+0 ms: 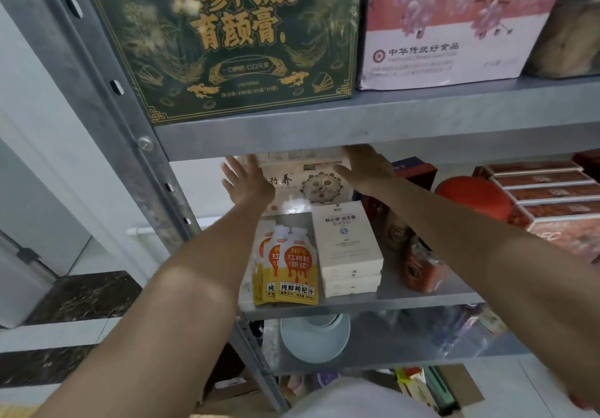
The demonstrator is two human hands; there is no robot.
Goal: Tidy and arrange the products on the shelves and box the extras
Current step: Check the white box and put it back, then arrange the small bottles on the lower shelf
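Metal shelving (422,119), middle tier: left hand (246,180) lies flat, fingers spread, against the left end of the cream box (308,187). Right hand (367,171) clasps its upper right corner, fingertips blurred under the shelf lip. Box reads "行养". Nearer, pouches (292,265) read "NFC 红枸杞原浆"; above, green carton (220,37) reads "人参阿胶育颜膏".

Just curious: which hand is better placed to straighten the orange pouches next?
Probably left: the left hand, flat against the cream box, sits nearer the orange pouches; the right hand grips that box's far corner.
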